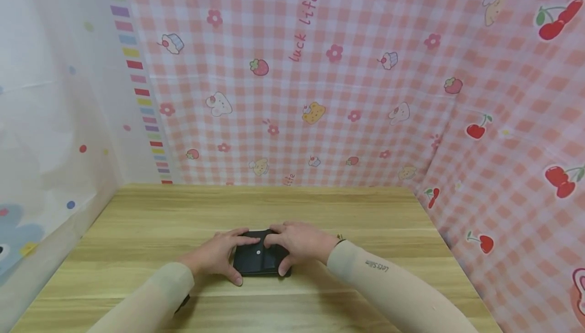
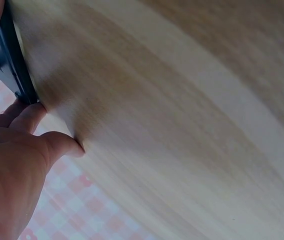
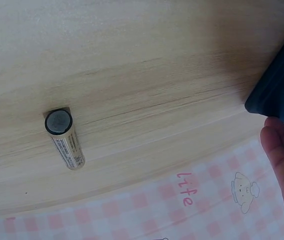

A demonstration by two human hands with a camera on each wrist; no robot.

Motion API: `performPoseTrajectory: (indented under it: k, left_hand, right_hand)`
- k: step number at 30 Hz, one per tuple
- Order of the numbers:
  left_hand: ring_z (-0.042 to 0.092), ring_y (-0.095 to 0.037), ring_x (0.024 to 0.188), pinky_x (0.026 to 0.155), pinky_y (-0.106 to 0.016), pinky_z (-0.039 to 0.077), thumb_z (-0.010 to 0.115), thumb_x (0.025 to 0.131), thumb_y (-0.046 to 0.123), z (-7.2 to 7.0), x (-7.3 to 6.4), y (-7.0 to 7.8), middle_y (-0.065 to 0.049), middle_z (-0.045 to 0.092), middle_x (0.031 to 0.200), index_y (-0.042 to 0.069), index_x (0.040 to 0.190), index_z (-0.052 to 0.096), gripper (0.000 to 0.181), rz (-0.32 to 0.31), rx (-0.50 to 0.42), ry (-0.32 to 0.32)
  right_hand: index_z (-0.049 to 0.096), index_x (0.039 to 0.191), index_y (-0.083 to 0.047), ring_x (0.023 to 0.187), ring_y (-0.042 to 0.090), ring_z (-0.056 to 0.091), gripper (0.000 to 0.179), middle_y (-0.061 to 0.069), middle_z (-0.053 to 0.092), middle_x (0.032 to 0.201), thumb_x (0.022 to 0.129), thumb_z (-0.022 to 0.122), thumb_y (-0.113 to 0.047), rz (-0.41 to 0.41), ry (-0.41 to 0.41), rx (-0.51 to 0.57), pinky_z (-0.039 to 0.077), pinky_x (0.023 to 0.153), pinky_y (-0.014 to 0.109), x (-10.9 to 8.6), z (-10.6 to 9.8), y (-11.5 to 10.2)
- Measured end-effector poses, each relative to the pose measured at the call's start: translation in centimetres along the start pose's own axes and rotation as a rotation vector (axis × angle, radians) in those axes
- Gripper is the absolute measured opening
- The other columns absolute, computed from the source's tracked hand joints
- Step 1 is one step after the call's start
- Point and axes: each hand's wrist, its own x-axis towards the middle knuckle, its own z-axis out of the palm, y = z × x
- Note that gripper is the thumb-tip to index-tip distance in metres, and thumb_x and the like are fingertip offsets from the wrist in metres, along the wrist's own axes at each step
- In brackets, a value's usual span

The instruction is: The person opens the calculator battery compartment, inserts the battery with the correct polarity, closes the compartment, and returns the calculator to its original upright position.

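Note:
A black wallet (image 1: pixel 247 263) with a small pale snap button lies flat on the wooden table, between both hands. My left hand (image 1: pixel 217 255) grips its left side, thumb at the near edge and fingers reaching over the top. From the right, my right hand (image 1: pixel 305 242) holds it, with the thumb at the near right corner and fingers over the upper part. The left wrist view shows the fingers of the left hand (image 2: pixel 12 160) at the dark edge of the wallet (image 2: pixel 18 65). In the right wrist view, fingertips meet a corner of the wallet (image 3: pixel 277 92).
A small beige cylinder (image 3: pixel 68 145) with a dark-rimmed grey end and a printed label is on the table (image 3: pixel 147 90) in the right wrist view. Pink checked cloth (image 1: pixel 292 94) hangs behind and on the right; white cloth (image 1: pixel 50 94) hangs on the left.

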Motion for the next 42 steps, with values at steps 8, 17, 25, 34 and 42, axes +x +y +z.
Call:
performPoseTrajectory:
  k: [8, 17, 25, 34, 42]
  left_hand:
    - [0.036, -0.053, 0.156, 0.118, -0.087, 0.018, 0.102, 0.067, 0.038, 0.1, 0.0, -0.1, -0.023, 0.033, 0.173, 0.025, 0.158, 0.054, 0.104, -0.008, -0.012, -0.003]
    - [0.037, -0.054, 0.155, 0.118, -0.087, 0.018, 0.101, 0.067, 0.040, 0.1, 0.0, -0.2, -0.022, 0.034, 0.173, 0.026, 0.158, 0.054, 0.104, 0.000, -0.006, -0.002]
    - [0.036, -0.053, 0.155, 0.119, -0.087, 0.017, 0.102, 0.067, 0.039, 0.2, 0.1, 0.0, -0.023, 0.034, 0.172, 0.028, 0.158, 0.055, 0.103, -0.008, -0.010, -0.004]
    - [0.037, -0.054, 0.155, 0.120, -0.085, 0.018, 0.102, 0.067, 0.038, 0.0, -0.1, 0.1, -0.021, 0.034, 0.173, 0.028, 0.158, 0.055, 0.103, -0.013, -0.016, -0.002]
    - [0.034, -0.054, 0.157, 0.119, -0.087, 0.015, 0.101, 0.068, 0.036, 0.0, -0.2, 0.1, -0.023, 0.033, 0.173, 0.028, 0.159, 0.054, 0.103, 0.008, -0.027, -0.013]
  right_hand:
    - [0.058, 0.142, -0.036, 0.140, 0.031, 0.061, 0.068, 0.012, 0.051, 0.163, 0.084, 0.081, -0.062, 0.009, 0.001, 0.020, 0.053, 0.115, 0.044, 0.0, 0.2, 0.0]
    - [0.059, 0.143, -0.035, 0.139, 0.030, 0.062, 0.068, 0.011, 0.052, 0.163, 0.084, 0.083, -0.060, 0.011, 0.011, 0.040, 0.054, 0.114, 0.043, -0.2, 0.3, 0.0]
    - [0.059, 0.142, -0.033, 0.139, 0.027, 0.063, 0.068, 0.012, 0.053, 0.161, 0.083, 0.083, -0.060, 0.001, 0.036, 0.052, 0.055, 0.114, 0.041, -0.2, 0.6, 0.2]
    - [0.057, 0.145, -0.032, 0.138, 0.028, 0.065, 0.069, 0.015, 0.052, 0.163, 0.086, 0.079, -0.061, -0.019, 0.082, 0.083, 0.056, 0.112, 0.041, -0.8, 1.2, 0.4]
    - [0.055, 0.147, -0.031, 0.138, 0.030, 0.065, 0.070, 0.014, 0.051, 0.164, 0.088, 0.078, -0.059, -0.023, 0.125, 0.116, 0.057, 0.111, 0.042, -1.5, 1.7, 0.6]
